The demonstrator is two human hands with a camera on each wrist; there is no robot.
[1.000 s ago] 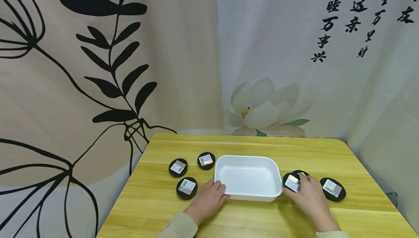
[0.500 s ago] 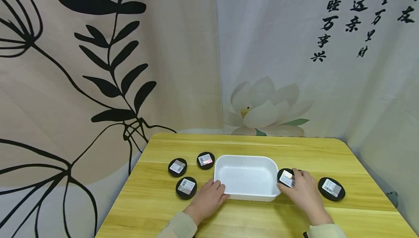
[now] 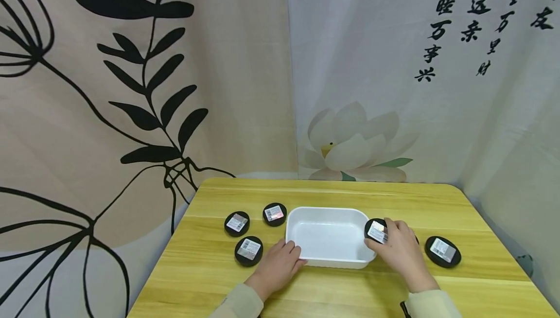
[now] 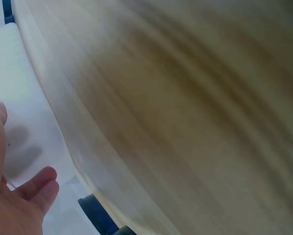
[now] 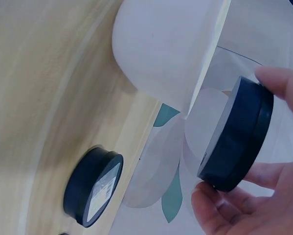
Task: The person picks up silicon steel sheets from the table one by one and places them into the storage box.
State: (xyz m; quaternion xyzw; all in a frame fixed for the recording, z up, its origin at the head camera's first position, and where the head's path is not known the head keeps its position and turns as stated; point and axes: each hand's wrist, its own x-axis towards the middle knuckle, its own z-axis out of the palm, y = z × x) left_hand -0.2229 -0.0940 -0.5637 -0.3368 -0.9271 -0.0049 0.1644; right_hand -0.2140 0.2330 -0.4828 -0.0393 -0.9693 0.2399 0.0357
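Observation:
A white rectangular tray (image 3: 330,263) sits on the wooden table. At its front left corner my left hand (image 3: 277,265) holds it, with the fingers along the left side and the thumb at the front wall. My right hand (image 3: 400,250) grips a flat round black container (image 3: 376,231) by its edge, level with the tray's right rim. A white barcode label shows on its top. In the right wrist view this black container (image 5: 239,132) is raised and tilted between thumb and fingers, apart from the tray (image 5: 161,49).
Several similar black containers lie label up: one at the back (image 3: 274,214), one at far left (image 3: 236,223) and one nearer (image 3: 249,251), all left of the tray. Another container (image 3: 443,252) is to the right. One more (image 5: 95,188) is mostly hidden behind my right hand in the head view.
My right hand has lifted the black container from beside another and carried it left to the tray's right rim. The left hand has stayed at the tray's corner.

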